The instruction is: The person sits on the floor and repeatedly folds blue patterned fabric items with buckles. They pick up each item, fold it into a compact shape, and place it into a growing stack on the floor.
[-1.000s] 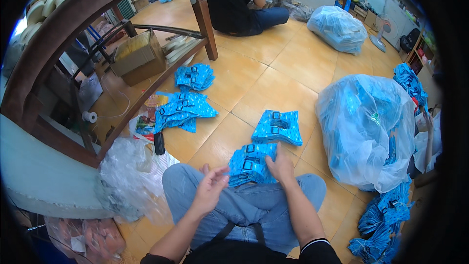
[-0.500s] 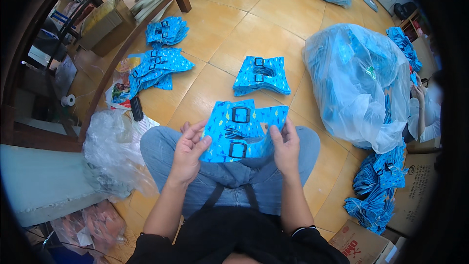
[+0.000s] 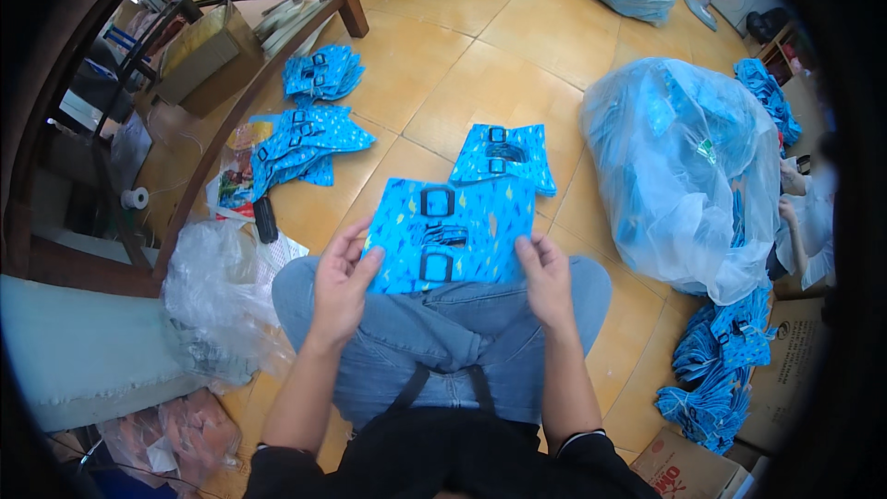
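Both hands are up over the crossed legs in jeans [image 3: 434, 333], and between them, stretched flat, is a blue printed panel [image 3: 490, 240] with two black square frames and a dark slot between them. The left hand [image 3: 344, 282] pinches its lower left edge, thumb on the near face, fingers curled behind. Across from it, the right hand [image 3: 548, 282] has the lower right corner, thumb in front, fingers mostly tucked out of sight.

Just beyond the hands, on the tiled floor [image 3: 434, 83], sits a stack of matching panels [image 3: 531, 157], its near edge hidden by the held one. Ahead and left of the left hand, two more piles: a fanned pile [image 3: 309, 143] and a smaller pile [image 3: 321, 74] past it. Directly left of that hand, crumpled clear plastic [image 3: 217, 277]. Out right of the right hand, a bulging translucent bag [image 3: 679, 185] with blue pieces inside, and nearer the body, blue bundles [image 3: 711, 379] beside cardboard boxes [image 3: 684, 467].
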Motion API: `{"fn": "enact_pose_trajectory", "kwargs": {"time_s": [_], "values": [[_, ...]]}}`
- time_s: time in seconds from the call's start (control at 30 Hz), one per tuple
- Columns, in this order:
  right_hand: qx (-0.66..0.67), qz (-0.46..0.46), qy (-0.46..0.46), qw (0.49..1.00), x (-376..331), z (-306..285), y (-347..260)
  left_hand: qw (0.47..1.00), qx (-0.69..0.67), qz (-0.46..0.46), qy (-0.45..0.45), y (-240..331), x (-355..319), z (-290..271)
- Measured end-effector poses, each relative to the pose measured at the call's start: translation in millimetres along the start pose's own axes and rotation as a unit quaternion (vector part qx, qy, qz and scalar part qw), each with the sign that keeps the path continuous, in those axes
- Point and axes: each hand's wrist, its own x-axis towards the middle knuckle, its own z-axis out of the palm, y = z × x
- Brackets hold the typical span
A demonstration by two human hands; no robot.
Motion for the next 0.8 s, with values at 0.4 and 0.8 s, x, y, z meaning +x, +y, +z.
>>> {"fn": "enact_pose_trajectory", "kwargs": {"time_s": [0.4,0.8], "values": [[0.083,0.028,0.118,0.989,72,-16,48,0.998,0.063,-0.012,-0.019,-67,92,-11],[0.048,0.032,0.136,0.989,80,-3,53,0.997,0.056,-0.044,-0.020,-66,96,-9]]}}
